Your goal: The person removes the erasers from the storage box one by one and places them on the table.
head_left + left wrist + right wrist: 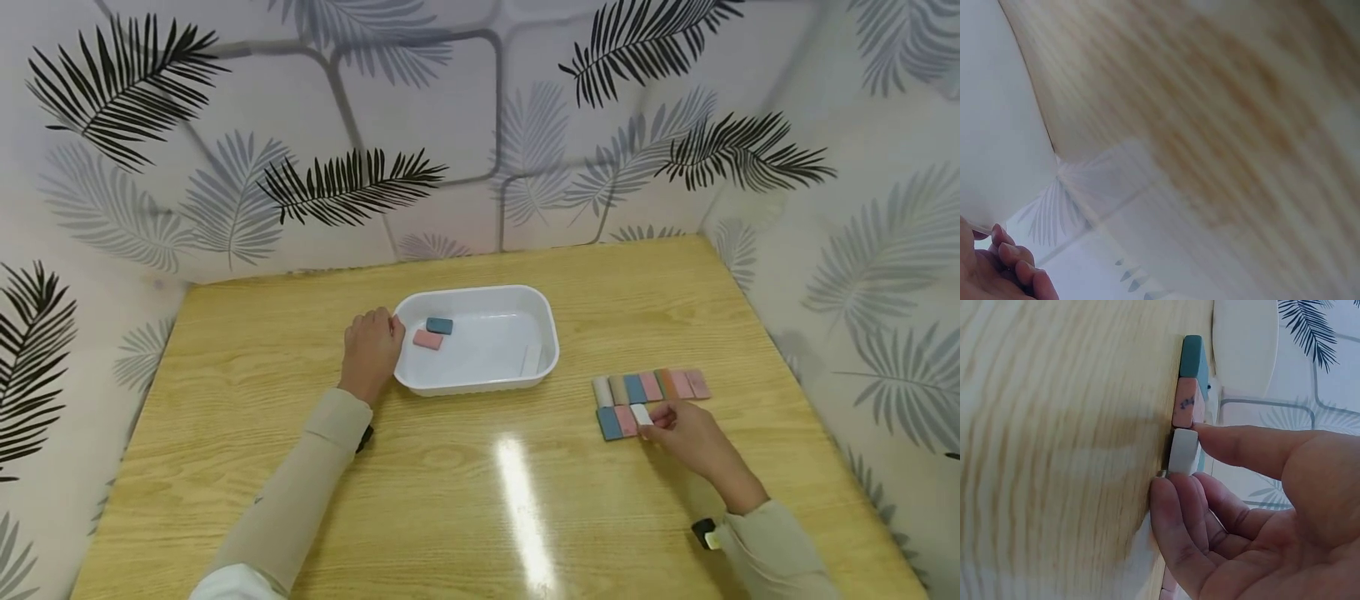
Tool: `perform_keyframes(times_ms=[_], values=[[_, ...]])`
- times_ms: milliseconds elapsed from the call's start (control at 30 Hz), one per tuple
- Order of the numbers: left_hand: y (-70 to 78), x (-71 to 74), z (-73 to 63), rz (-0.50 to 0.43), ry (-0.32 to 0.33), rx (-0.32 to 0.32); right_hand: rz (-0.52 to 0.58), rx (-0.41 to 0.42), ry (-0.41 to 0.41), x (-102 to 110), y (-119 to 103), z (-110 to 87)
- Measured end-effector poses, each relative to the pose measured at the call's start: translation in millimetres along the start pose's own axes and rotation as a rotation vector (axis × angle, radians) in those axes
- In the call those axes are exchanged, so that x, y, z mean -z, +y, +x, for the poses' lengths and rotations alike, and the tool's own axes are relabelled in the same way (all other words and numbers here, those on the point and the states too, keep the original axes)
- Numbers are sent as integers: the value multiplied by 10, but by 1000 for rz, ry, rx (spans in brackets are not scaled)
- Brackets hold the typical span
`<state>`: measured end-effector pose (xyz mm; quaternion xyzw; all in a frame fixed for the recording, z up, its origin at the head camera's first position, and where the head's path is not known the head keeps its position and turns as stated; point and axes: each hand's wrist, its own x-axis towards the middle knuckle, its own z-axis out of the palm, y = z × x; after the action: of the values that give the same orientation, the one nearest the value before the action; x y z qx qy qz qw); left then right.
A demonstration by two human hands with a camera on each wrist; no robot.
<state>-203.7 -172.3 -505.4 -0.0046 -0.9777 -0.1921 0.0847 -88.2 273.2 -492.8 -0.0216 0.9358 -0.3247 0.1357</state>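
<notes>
My right hand pinches a small white block between thumb and fingertips. That block stands beside a pink block with dark marks, and a blue block follows at the end of this short row. Behind it, a second row holds several blocks in beige, blue, pink and orange, among them a beige block at its left end. At the left, my left hand grips the rim of a white plastic basin, its fingers curled at the edge in the left wrist view.
Inside the basin lie a blue block and a pink block on the left, with a white block near the right wall. A wooden table carries everything. Leaf-patterned cloth rises behind the table and along its sides.
</notes>
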Motion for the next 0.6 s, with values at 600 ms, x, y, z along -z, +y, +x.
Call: perform_keyframes(times_ms=[600], values=[[-33, -27, 17, -10, 6, -8, -92, 100, -31, 159, -245, 107]])
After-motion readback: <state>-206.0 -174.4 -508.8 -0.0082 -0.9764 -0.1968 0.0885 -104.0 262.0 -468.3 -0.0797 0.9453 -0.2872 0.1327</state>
